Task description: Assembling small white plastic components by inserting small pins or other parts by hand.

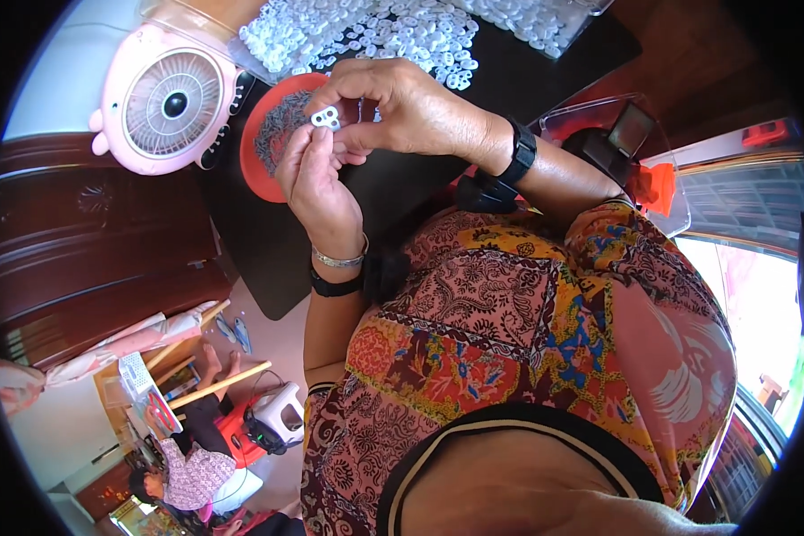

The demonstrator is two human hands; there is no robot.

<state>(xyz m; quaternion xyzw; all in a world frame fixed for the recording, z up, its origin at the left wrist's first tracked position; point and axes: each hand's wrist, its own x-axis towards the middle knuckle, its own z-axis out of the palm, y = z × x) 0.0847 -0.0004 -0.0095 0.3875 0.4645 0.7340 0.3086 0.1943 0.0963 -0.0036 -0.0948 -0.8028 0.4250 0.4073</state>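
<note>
Between the fingertips of both hands is a small white plastic piece with round holes (325,118). My left hand (322,192) pinches it from below with the fingers closed. My right hand (406,107) curls around its upper right side, thumb and fingertips pressed in close. Behind the fingers lies a round red dish (252,165) holding many small grey metal pieces (277,125), too small to name. At the table's far side spreads a pile of similar white plastic pieces (402,36), loose and overlapping.
A pink fan (174,103) stands left of the dish on the dark table (259,259). A clear tray (679,210) with dark and orange things lies to the right. Another person (192,473) sits at lower left, near a red and white stool (277,415).
</note>
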